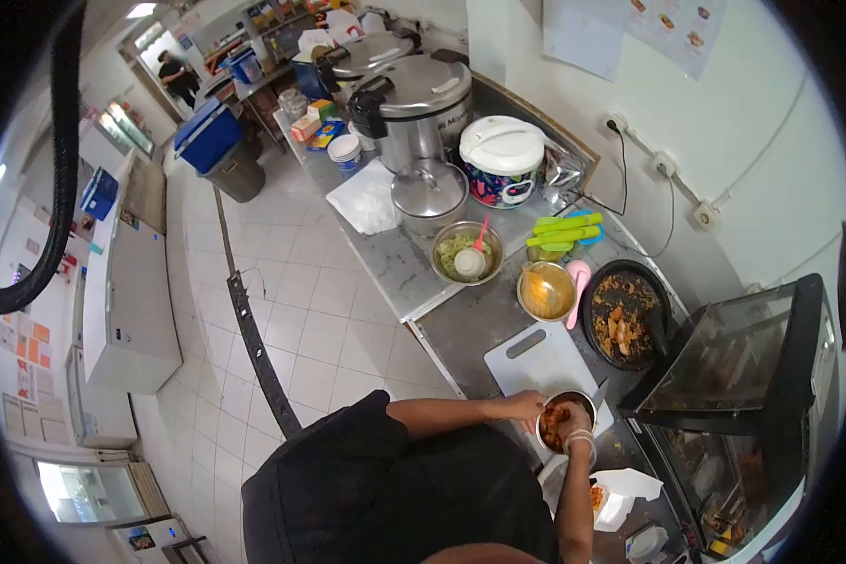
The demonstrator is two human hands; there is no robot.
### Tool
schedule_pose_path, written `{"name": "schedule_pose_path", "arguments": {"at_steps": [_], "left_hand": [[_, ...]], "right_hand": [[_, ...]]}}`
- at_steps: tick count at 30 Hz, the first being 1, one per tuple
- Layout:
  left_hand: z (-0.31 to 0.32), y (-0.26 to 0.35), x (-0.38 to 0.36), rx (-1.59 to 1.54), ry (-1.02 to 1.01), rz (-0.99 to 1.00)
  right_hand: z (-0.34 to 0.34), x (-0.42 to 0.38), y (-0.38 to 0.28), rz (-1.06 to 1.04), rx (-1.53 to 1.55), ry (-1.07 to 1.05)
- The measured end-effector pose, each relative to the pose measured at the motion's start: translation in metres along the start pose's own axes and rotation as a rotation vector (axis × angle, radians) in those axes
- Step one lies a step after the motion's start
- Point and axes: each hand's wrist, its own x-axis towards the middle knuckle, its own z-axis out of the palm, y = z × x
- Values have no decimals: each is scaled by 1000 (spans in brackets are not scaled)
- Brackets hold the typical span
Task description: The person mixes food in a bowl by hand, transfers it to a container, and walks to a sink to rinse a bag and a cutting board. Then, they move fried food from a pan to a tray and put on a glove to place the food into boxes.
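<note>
A metal bowl [541, 434] with reddish-brown, sauced food pieces [556, 414] stands over the white cutting board [508, 362]. My left hand [524, 408] grips the bowl's left rim. Inside the bowl is my right hand [575, 425], in a clear plastic glove, its fingers curled down among the pieces. The fingertips are hidden, so what they pinch cannot be made out. A knife [600, 393] lies on the board just right of the bowl. Below my right hand sits an open white takeaway box [616, 508] with some orange food in it.
Beyond the board are a bowl with orange residue [547, 291], a pink spoon [578, 274] and a black pan of browned bits [620, 348]. Further back stand a bowl of chopped greens [451, 273] and large cookers [414, 94]. A glass-fronted case [733, 348] borders the right.
</note>
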Motion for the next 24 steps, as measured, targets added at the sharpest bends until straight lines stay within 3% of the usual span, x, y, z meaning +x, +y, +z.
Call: {"name": "schedule_pose_path", "arguments": {"at_steps": [2,5,6,8,11,12,13,15,16,18,20,22,23,24], "left_hand": [[0,4,-5,-4,14,10],[1,-5,-1,-35,4,22],[1,-6,1,-20,7,17],[0,-3,3,1,8,15],[1,3,-2,18,-16,8],[2,0,0,4,-7,10],[2,0,0,-10,3,16],[2,1,-1,-10,9,24],[3,2,-3,-14,12,29],[0,-4,2,-15,10,16],[1,-6,5,-17,0,-2],[1,-2,3,10,-5,-23],[0,-2,3,13,-9,-23],[0,-2,2,4,-3,-7]], "right_hand": [[9,6,35,-89,153,54],[-1,1,45,-198,229,-154],[-13,-4,19,-198,229,-151],[-32,-15,-30,-33,-211,5],[26,4,-21,142,-365,27],[47,13,-6,142,-363,30],[53,20,0,245,-30,116],[46,12,1,21,-92,246],[27,6,-5,17,-93,246],[-3,-2,-13,91,229,14],[-29,-5,-20,130,275,-138],[-23,1,14,-93,105,-229],[-19,-5,5,-133,-160,-17],[-11,-1,6,-128,-160,-13]]}}
